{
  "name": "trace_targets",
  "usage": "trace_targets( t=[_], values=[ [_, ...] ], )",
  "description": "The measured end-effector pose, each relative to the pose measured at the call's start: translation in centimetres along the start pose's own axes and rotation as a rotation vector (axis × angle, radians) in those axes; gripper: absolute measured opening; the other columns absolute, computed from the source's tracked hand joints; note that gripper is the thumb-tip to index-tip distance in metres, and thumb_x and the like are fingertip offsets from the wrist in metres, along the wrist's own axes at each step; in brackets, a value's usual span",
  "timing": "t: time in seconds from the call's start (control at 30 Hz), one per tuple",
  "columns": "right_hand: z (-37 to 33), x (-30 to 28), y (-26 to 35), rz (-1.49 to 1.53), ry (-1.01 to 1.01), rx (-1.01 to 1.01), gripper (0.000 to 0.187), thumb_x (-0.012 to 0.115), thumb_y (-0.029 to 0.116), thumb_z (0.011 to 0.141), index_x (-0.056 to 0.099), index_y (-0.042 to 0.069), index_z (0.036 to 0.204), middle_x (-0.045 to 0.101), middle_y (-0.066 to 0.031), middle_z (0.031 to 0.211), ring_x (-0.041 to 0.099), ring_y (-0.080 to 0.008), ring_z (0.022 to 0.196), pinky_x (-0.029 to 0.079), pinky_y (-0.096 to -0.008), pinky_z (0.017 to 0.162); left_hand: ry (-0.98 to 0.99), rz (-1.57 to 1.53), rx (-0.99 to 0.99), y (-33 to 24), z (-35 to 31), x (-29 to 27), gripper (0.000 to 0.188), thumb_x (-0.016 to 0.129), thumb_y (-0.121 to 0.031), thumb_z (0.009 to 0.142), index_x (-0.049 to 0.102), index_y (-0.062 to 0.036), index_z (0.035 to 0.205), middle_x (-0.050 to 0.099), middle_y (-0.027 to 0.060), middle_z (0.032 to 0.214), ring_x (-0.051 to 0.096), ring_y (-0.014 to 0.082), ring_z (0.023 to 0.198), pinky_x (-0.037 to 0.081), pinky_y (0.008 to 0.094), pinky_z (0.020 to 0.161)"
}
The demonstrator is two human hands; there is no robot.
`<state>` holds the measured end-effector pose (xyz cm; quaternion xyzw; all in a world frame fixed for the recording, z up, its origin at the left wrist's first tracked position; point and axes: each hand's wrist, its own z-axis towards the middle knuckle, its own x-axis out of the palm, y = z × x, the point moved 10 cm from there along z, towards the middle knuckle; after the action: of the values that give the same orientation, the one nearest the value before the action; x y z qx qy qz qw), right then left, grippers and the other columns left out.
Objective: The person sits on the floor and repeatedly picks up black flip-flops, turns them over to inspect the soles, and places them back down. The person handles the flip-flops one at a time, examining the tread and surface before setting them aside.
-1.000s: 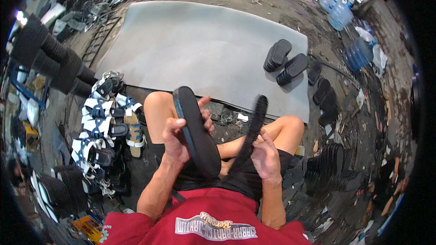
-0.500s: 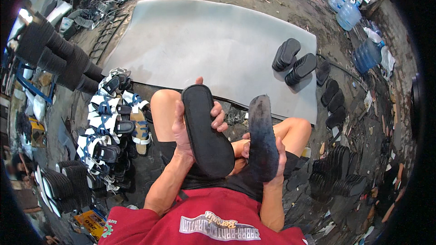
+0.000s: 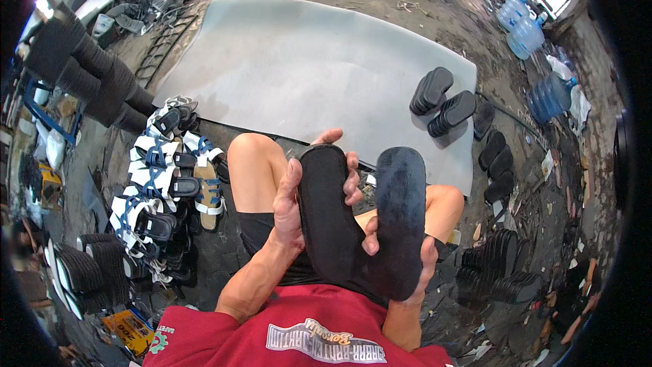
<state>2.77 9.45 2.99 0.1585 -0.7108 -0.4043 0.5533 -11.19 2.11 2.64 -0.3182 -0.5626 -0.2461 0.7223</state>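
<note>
My left hand [image 3: 288, 205] is wrapped round a matte black shoe sole [image 3: 323, 197], thumb on its near-left edge and fingertips curled over the right edge. A second sole [image 3: 401, 211], smoother with a bluish-black sheen, is gripped in my right hand [image 3: 427, 266]. Its thumb or finger shows on the left edge, the palm on the right. Both soles stand on end above my lap, broad faces toward me. Their lower ends meet or overlap; which one is in front there is hard to tell.
A large grey sheet [image 3: 319, 61] lies ahead, with stacked black soles [image 3: 430, 92] on its right part. White and blue sandals [image 3: 159, 177] are heaped at my left, beside tall sole stacks [image 3: 95, 71]. More soles [image 3: 499, 258] sit at right, below water jugs [image 3: 549, 97].
The two soles have come closer together, their lower ends now meeting or overlapping. The right one has turned to show its broad face; the left one has moved rightward.
</note>
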Motion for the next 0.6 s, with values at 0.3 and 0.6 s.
trace_targets(
  t=[0.3,0.6],
  values=[
    [-4.7,6.4,4.3,-1.493,-0.142,-0.612,0.060,0.082,0.045,0.080,0.079,0.008,0.126,0.056,-0.0223,0.118,0.062,-0.0359,0.102,0.054,-0.0439,0.088,0.087,0.188,0.007,1.2,-1.6,3.5,0.098,0.058,-0.061,0.103,0.014,-0.0021,0.168,0.050,0.0168,0.147,0.054,0.0273,0.138,0.047,0.0410,0.117],
    [-4.4,7.0,3.4,-1.470,-0.130,-0.631,0.061,0.090,0.032,0.074,0.079,0.010,0.129,0.065,-0.0212,0.114,0.063,-0.0334,0.104,0.060,-0.0413,0.086,0.077,0.150,-0.042,2.0,-2.0,3.8,0.098,0.059,-0.059,0.103,0.013,-0.0010,0.168,0.048,0.0172,0.148,0.053,0.0274,0.136,0.048,0.0394,0.115]
  ],
)
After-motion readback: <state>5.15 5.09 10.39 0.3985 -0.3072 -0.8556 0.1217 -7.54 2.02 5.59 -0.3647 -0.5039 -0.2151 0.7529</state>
